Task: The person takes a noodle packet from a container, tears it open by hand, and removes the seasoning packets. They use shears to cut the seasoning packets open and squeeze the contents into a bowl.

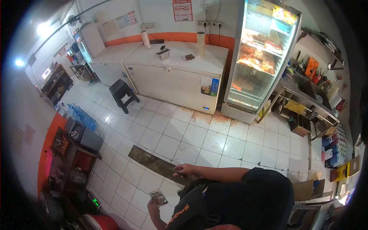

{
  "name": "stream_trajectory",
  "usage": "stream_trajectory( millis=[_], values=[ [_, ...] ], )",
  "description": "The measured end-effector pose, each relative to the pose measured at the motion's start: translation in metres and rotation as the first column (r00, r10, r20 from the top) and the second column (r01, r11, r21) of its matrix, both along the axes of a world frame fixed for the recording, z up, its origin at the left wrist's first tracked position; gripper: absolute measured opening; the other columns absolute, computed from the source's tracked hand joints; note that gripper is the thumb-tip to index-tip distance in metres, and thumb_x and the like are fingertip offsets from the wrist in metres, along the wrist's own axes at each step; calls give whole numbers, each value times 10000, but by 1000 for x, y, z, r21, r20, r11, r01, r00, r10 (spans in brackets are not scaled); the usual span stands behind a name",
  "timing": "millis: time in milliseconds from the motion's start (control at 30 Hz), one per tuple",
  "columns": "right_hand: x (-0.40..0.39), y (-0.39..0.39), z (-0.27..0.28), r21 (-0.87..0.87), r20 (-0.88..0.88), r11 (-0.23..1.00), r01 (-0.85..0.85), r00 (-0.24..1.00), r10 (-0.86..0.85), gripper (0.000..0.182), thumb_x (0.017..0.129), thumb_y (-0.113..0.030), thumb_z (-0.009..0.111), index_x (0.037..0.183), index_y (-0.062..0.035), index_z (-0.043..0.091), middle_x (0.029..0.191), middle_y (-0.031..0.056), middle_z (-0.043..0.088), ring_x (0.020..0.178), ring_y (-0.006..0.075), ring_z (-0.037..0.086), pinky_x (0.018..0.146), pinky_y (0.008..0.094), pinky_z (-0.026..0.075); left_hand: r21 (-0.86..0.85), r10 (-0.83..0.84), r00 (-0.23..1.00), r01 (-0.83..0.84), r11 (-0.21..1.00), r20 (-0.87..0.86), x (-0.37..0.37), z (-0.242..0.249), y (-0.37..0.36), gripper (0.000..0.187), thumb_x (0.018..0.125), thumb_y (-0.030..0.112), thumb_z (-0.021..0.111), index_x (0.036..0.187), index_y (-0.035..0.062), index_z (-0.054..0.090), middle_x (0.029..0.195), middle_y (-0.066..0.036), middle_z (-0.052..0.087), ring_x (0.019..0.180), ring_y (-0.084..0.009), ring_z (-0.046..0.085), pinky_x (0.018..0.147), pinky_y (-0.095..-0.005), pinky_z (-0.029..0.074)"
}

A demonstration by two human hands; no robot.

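Observation:
My left hand point(154, 209) is at the bottom of the view, with its fingers closed on a small clear plastic bag point(158, 198). Something brownish shows inside the bag, too small to name. Above and to the right, my right hand point(184, 170) reaches out at the end of a bent bare arm. Its fingers are curled, and a small dark thing shows at them that I cannot make out. Below both hands lies the white tiled floor, crossed by a dark drain strip point(153, 163). My dark shirt point(245, 203) fills the lower middle.
A white chest freezer point(172, 82) runs along the far wall, with a metal container point(164, 55) on top. Beside it stands a lit display fridge point(253, 65). A black stool point(123, 96), water bottles point(82, 117), a digital scale point(94, 200) and a steel sink counter point(306, 90) surround the floor.

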State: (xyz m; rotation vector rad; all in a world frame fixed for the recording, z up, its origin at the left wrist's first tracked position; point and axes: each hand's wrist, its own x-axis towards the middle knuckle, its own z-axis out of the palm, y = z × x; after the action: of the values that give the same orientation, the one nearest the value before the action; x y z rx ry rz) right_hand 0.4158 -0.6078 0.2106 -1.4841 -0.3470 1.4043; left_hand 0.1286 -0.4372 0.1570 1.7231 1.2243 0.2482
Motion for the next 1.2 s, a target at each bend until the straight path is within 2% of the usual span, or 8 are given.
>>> stream_trajectory(
  millis=[167, 233, 333, 567, 833, 1000, 1100, 1200],
  values=[
    [-14, 94, -15, 124, -25, 992, 12, 1000, -9, 709, 726, -358, 794, 1296, -68, 487, 915, 29, 578, 662, 100, 528, 592, 256, 433, 324, -278, 804, 491, 808, -525, 20, 34, 80, 201, 859, 88, 504, 902, -48, 646, 785, -128, 664, 736, -284, 641, 639, -351, 497],
    [-7, 127, -21, 113, 15, 993, -37, 999, 36, 766, 685, -381, 819, 1296, -61, 487, 1001, 78, 588, 734, 132, 559, 634, 282, 464, 391, -344, 900, 428, 815, -268, 26, 29, 117, 220, 889, 112, 506, 912, -65, 635, 765, -124, 648, 710, -268, 636, 642, -345, 503],
    [-4, 152, -11, 122, 62, 987, -106, 993, 99, 834, 634, -384, 852, 1304, -57, 479, 1074, 128, 602, 846, 172, 590, 697, 317, 494, -244, -45, 947, 128, 961, 319, 60, 93, 118, 269, 888, 198, 547, 851, -47, 652, 735, -139, 658, 723, -184, 649, 681, -319, 516],
    [-1, 260, 9, 384, -10, 919, -95, 994, 107, 723, 666, -163, 832, 1289, -77, 474, 978, 60, 608, 904, 153, 582, 787, 288, 458, 159, -560, 823, 567, 808, -91, 97, 90, 209, 253, 872, 181, 525, 836, -55, 609, 714, -203, 602, 669, -311, 613, 629, -429, 449],
    [-2, 434, 35, 536, 176, 742, -402, 913, 368, 451, 713, -150, 793, 1091, -66, 561, 859, 12, 629, 746, 94, 544, 630, 294, 480, 255, -480, 867, 498, 829, -133, 99, 143, 329, 236, 834, 173, 590, 786, -57, 588, 709, -193, 591, 664, -284, 595, 615, -376, 443],
    [-40, 531, 27, 566, 213, 762, -314, 949, 233, 272, 726, -32, 656, 987, -104, 626, 706, -26, 536, 658, 66, 447, 545, 274, 393, 238, -122, 961, 62, 969, 247, 60, 140, 383, 189, 839, 122, 618, 766, -48, 577, 681, -93, 584, 642, -161, 535, 620, -331, 440],
    [-56, 567, 61, 626, -53, 747, -224, 944, 327, 329, 734, -6, 654, 1054, -44, 587, 768, -5, 564, 760, 76, 536, 656, 271, 455, 156, 216, 937, -265, 952, 275, 34, 154, 407, 151, 843, 86, 611, 765, -43, 615, 693, -60, 609, 671, -111, 527, 620, -275, 428],
    [-90, 623, 64, 536, 105, 699, -473, 859, 501, 438, 713, 43, 673, 1122, -50, 545, 792, 28, 599, 715, 88, 563, 625, 244, 477, 299, 321, 933, -357, 885, 165, 3, 178, 434, 185, 841, 143, 590, 837, -34, 641, 712, -116, 627, 670, -173, 569, 654, -317, 442]
  ],
)
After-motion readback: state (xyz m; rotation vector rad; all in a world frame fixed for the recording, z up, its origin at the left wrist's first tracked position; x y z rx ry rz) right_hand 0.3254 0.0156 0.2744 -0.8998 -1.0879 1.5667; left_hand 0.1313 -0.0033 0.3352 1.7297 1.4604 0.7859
